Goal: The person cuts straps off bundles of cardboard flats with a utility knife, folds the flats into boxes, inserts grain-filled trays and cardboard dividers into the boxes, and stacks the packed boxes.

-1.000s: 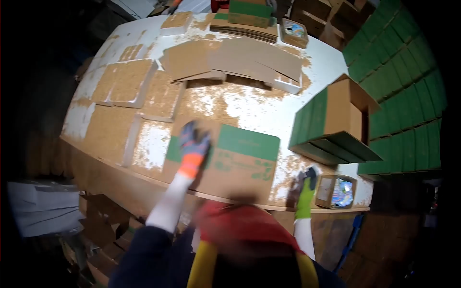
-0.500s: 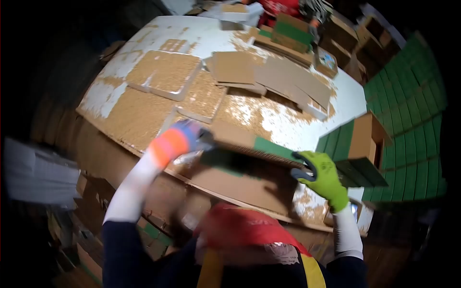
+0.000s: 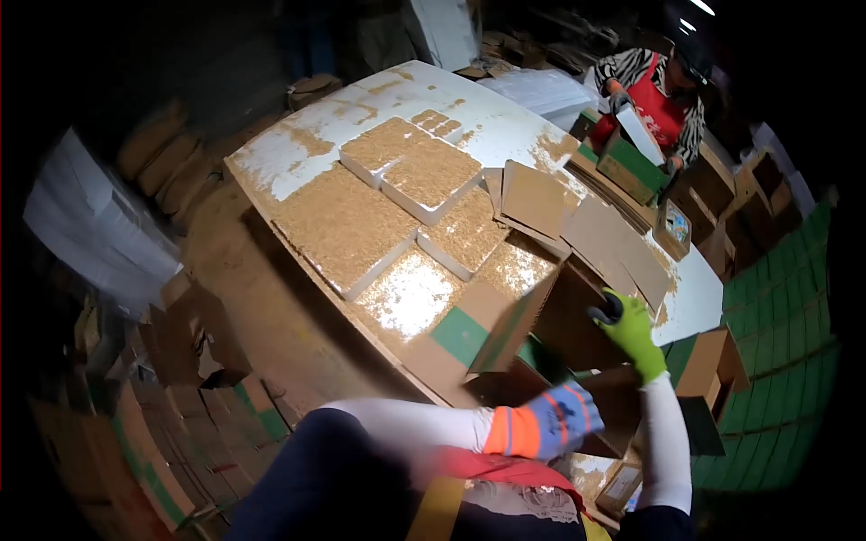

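The left hand (image 3: 566,417) and half-curled right hand (image 3: 630,326) are at an open box (image 3: 575,317) by the table's (image 3: 501,106) near edge. I cannot tell either's grip.

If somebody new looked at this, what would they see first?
Probably the right hand in its bright lime-green glove, beside the open cardboard box. The left hand, nearer the body, wears orange and blue. Next, maybe, the white-sided slabs with rough brown tops, left of the box on the table.
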`<move>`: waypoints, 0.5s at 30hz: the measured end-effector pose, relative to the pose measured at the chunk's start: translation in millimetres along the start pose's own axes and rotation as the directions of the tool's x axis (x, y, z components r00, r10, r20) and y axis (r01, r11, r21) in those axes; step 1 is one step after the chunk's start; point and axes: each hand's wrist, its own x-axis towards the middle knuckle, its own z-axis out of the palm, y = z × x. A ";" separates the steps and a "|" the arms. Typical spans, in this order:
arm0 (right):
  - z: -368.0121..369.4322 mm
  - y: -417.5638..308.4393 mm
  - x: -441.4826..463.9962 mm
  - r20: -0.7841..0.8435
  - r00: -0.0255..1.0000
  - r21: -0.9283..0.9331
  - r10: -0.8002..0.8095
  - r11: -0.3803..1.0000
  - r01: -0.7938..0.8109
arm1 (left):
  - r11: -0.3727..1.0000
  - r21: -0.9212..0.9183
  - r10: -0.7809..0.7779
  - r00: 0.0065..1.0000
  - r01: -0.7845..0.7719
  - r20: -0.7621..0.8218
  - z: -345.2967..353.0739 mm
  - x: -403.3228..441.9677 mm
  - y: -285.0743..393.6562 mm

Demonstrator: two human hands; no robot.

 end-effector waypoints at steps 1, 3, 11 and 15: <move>17.7 -4.1 0.9 -0.073 0.995 -0.007 -0.062 0.998 0.061 | 0.984 0.088 0.167 0.978 -0.156 -0.125 8.8 3.1 6.7; 31.7 -4.3 3.2 -0.104 0.990 0.000 -0.098 0.995 0.098 | 0.962 -0.235 0.078 0.966 -0.137 -0.246 -70.5 -11.8 -5.6; -16.4 -1.9 -1.1 -0.233 0.971 0.639 0.043 0.759 0.120 | 0.875 0.484 -0.225 0.867 -0.022 0.445 -11.7 -38.3 -111.2; -83.6 -17.1 -107.5 0.199 0.974 0.088 0.109 0.988 -0.128 | 0.940 0.297 -0.171 0.985 0.166 -0.011 -31.8 -40.1 -109.0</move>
